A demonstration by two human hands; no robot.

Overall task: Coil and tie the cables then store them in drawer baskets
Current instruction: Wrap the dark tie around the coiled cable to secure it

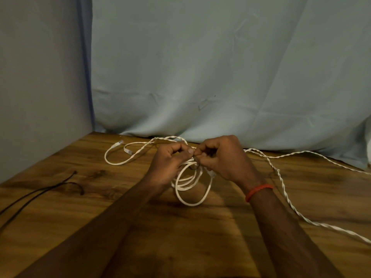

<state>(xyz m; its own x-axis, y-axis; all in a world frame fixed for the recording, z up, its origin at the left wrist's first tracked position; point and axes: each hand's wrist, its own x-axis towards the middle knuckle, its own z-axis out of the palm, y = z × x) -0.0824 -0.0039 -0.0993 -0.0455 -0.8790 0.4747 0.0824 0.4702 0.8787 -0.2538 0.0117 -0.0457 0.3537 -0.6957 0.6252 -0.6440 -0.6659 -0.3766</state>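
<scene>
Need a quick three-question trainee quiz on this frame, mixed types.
1. True or false: the left hand and the right hand both have a grip on the white coil.
2. Which wrist wears the orange band? A) left B) right
3. Fill in: the thin cable lying left of the hands is ___ in colour.

Key: 1 true; 2 B; 3 black.
</scene>
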